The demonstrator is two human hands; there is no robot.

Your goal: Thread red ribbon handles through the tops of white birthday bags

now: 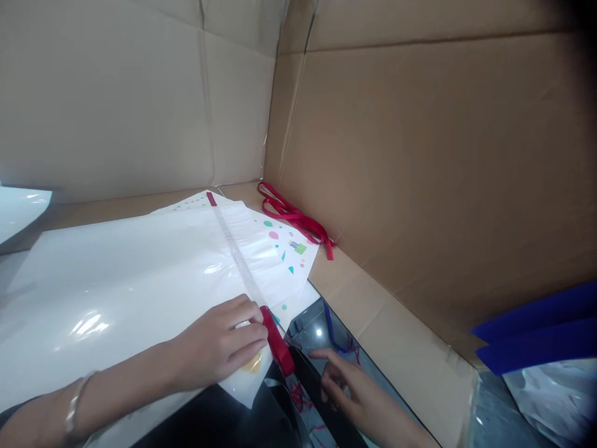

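Right hand (342, 389): reaching in beside the black band (317, 389), loosely open, index finger out.
Left hand (233, 342): bent narrow over the white sheet (140, 280), right at the red piece (277, 342); can't tell if gripping.
Red piece: lying between both hands, slanting.
Printed paper (303, 261): peeking out past the sheet.
Red ribbon (298, 218): looping loosely against the cardboard wall (420, 155).

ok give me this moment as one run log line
left hand: on white sheet, at red strip | right hand: near black strap | red ribbon: looped by cardboard wall
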